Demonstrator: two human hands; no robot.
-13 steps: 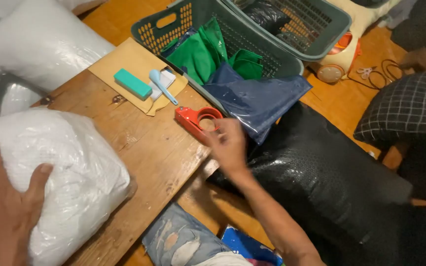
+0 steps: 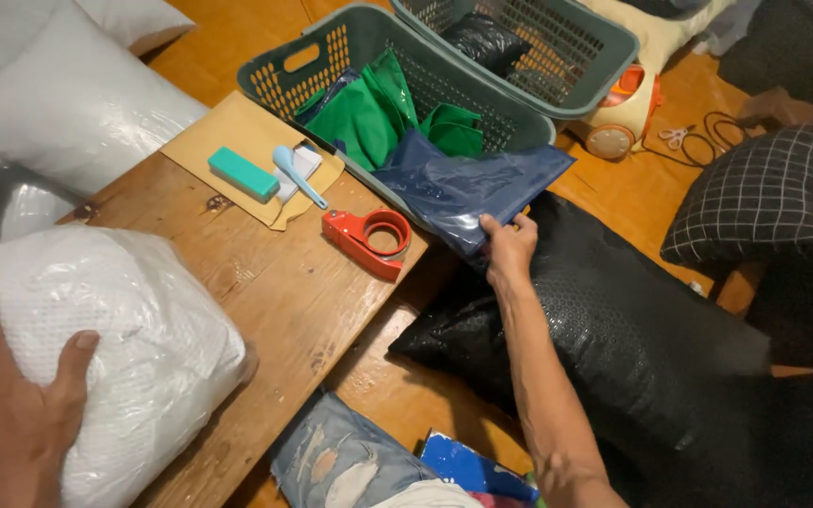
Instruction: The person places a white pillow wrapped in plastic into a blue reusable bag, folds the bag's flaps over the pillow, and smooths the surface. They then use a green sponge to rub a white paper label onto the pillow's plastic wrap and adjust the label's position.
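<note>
Right hand (image 2: pixel 510 249) fingers pinch navy plastic bag (image 2: pixel 463 188) edge, red tape dispenser (image 2: pixel 369 240) at 9 o'clock on worktop (image 2: pixel 275 301). Left hand (image 2: pixel 7 414) fingers spread flat on white pillow (image 2: pixel 143 348).

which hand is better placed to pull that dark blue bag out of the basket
Right: the right hand already pinches the dark blue bag at its edge, while the left hand rests flat on the white bagged pillow.

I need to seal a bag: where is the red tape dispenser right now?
The red tape dispenser lies at the wooden table's right edge, between the tan envelope and the right hand.
</note>
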